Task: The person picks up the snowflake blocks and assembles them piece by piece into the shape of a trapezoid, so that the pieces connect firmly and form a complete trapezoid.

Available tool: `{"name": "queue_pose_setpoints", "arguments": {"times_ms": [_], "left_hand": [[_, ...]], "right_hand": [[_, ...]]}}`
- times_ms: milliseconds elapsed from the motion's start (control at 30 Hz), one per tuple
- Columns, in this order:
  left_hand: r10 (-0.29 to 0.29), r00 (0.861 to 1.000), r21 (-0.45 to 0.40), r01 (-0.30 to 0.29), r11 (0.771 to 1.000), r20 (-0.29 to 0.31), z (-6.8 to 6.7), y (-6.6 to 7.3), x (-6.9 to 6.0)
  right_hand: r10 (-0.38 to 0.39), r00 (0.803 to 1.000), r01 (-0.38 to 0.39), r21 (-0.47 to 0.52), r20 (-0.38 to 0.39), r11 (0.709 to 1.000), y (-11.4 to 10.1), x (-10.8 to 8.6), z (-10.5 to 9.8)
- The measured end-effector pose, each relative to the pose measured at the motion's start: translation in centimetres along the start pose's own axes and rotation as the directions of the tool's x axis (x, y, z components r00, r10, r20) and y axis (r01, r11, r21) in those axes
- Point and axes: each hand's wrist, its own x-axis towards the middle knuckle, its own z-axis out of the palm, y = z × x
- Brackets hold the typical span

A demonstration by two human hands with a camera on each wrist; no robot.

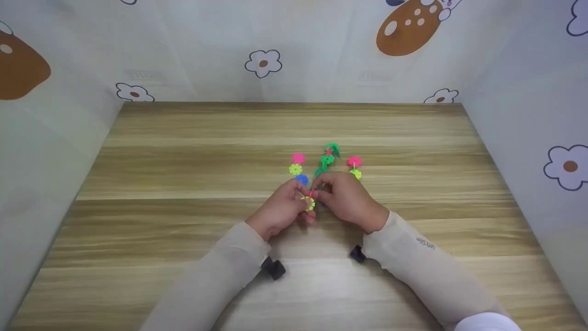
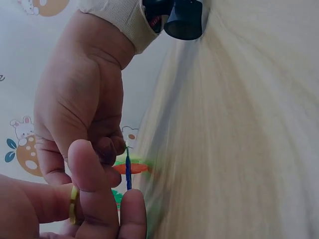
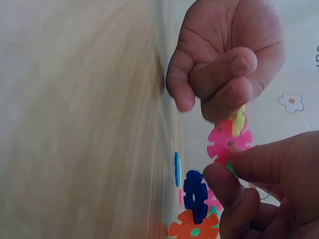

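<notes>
My left hand (image 1: 282, 207) pinches a yellow notched plastic disc (image 1: 311, 204) between thumb and fingers. In the left wrist view that yellow disc (image 2: 74, 205) shows edge-on. Facing it, my right hand (image 1: 350, 197) pinches a pink disc (image 3: 222, 144) by its edge with thumb and forefinger. In the right wrist view, pink and yellow meet at the left hand's fingertips; fingers hide whether their slots are joined. The other fingers of the left hand (image 3: 224, 55) are bent. Both hands are close together above the table.
Beyond the hands lie a pink disc (image 1: 298, 158), a yellow disc (image 1: 295, 169) and a blue disc (image 1: 301, 179) in a row. A mostly green chain (image 1: 327, 159) stands mid-table. Right of it are another pink disc (image 1: 354, 161) and yellow disc (image 1: 356, 174). Patterned cloth (image 1: 197, 55) surrounds the table.
</notes>
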Motion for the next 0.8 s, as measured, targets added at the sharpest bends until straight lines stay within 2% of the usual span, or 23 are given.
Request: {"name": "queue_pose_setpoints", "arguments": {"times_ms": [133,267,400,500,600,700,800], "left_hand": [[-0.011,1.000,0.004,0.011,1.000,0.022,-0.1,0.2,0.1],[-0.044,0.999,0.018,0.044,0.999,0.022,-0.7,0.4,0.2],[-0.078,0.996,0.035,0.080,0.996,-0.050,-1.3,0.5,0.3],[-0.081,0.988,0.016,0.084,0.996,-0.131,-1.8,0.6,0.4],[-0.065,0.975,-0.034,0.059,0.998,-0.211,-2.3,0.7,0.6],[-0.044,0.961,-0.076,0.024,0.997,-0.274,-2.7,0.7,0.8],[-0.017,0.947,-0.107,-0.018,0.994,-0.322,-3.1,0.6,1.0]], "right_hand": [[0.003,1.000,-0.003,0.020,0.001,1.000,0.0,0.0,-0.1],[0.022,0.999,-0.024,0.042,0.048,0.999,-0.1,-0.1,-0.2],[-0.009,0.996,0.004,0.056,0.085,0.998,-0.3,-0.3,-0.4],[-0.080,0.991,0.069,0.105,0.109,0.992,-0.7,-0.6,-0.7],[-0.184,0.970,0.158,0.165,0.159,0.974,-1.0,-0.9,-0.8],[-0.281,0.930,0.237,0.195,0.237,0.952,-1.0,-1.1,-0.6],[-0.341,0.886,0.287,0.206,0.313,0.935,-1.0,-1.2,-0.3]]}}
